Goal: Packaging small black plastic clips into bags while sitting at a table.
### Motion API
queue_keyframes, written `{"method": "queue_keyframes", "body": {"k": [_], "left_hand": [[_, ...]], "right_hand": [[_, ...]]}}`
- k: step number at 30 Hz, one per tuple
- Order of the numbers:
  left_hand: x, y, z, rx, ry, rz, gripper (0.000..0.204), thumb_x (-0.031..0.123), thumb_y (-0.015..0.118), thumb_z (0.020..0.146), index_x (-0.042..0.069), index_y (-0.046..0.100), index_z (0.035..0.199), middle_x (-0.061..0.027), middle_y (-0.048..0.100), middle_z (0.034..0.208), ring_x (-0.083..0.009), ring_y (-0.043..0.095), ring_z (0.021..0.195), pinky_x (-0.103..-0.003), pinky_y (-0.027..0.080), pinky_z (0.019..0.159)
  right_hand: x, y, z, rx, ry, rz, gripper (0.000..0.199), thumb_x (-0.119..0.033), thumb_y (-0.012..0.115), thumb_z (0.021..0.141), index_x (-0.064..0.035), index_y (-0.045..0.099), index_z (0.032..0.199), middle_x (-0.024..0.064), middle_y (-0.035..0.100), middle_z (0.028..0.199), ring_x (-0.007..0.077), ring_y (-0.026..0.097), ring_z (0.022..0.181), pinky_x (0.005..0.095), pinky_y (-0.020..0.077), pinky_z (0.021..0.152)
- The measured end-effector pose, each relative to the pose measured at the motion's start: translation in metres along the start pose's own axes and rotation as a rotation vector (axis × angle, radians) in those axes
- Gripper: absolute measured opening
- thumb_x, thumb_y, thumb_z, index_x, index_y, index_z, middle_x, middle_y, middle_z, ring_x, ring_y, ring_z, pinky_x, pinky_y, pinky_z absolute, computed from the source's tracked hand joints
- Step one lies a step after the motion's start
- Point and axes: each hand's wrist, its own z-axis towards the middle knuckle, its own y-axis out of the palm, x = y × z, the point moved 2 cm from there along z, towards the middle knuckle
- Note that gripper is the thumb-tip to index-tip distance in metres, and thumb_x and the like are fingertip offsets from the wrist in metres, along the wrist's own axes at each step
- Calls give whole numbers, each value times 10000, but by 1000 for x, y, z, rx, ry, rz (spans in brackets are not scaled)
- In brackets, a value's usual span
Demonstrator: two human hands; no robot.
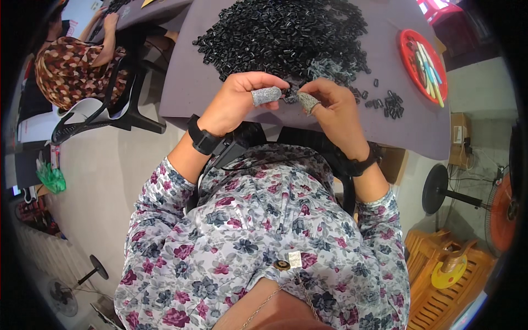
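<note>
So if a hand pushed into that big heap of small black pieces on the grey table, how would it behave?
The heap of black pieces would probably spread rather than move as one: it is loose, and strays already lie apart. Each piece looks small and light, pinched between the left hand and right hand. The grey fingertip covers suggest they may be slippery.

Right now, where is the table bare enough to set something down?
Bare grey table left of the black pile, and a strip between the loose pieces and red tray. Crowded mid-table and around both hands.
</note>
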Motion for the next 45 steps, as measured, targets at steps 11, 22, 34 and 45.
{"method": "queue_keyframes", "body": {"k": [11, 22, 34, 45], "left_hand": [[-4, 10, -5, 3, 113, 177, 164, 12, 672, 964, 14, 736, 1115, -6, 731, 937, -68, 667, 840, -225, 540, 753], [1, 19, -4, 36, 119, 127, 243, -36, 581, 990, 21, 708, 1189, -30, 731, 1061, -85, 681, 916, -240, 563, 794], [-5, 15, -4, -2, -9, 189, 231, 53, 575, 1041, 49, 698, 1236, 10, 705, 1016, -64, 663, 862, -229, 554, 808], [-9, 12, -2, 37, -119, -55, 131, 32, 554, 1033, 24, 630, 1139, -111, 732, 1048, -185, 753, 899, -287, 620, 800]], "right_hand": [[-4, 4, -3, -49, -39, -145, 158, -17, 696, 827, 8, 700, 984, 77, 670, 845, 131, 614, 702, 283, 494, 645], [-4, 4, -5, -66, 33, -14, 133, 7, 656, 857, 15, 700, 982, 41, 703, 870, 87, 634, 767, 251, 506, 685], [7, 6, -4, -78, 78, 40, 132, 2, 652, 892, 18, 704, 1013, 23, 707, 880, 75, 639, 777, 244, 513, 705], [12, 5, -1, 15, -40, -66, 117, -41, 693, 890, -10, 728, 997, 49, 661, 932, 130, 631, 783, 275, 500, 683]]}}
